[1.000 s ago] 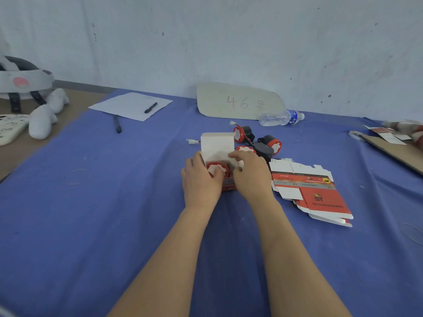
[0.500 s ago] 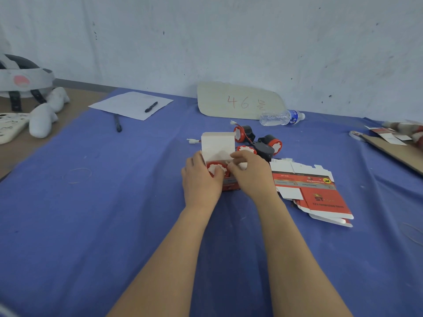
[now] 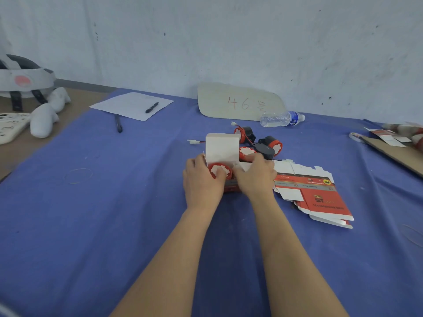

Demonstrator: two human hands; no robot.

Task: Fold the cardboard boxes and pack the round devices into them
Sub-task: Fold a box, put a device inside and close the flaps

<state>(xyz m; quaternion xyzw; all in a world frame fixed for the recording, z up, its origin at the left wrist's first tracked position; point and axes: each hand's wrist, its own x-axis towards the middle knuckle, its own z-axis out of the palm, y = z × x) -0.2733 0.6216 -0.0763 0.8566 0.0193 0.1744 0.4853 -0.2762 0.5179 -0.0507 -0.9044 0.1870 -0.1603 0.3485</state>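
Both forearms are bare as far as they show. The left hand and right hand are bare too.

Beige board at the surface's far edge: "46" was hand-written in red, followed by a red scrawl that could not be made out. Flat box blanks toward the right edge carried a gold "ST" logo on the red panel; the smaller lines were illegible. Bottle beside the board had a blue label, print too small. Folded box mid-surface: front print was unreadable.
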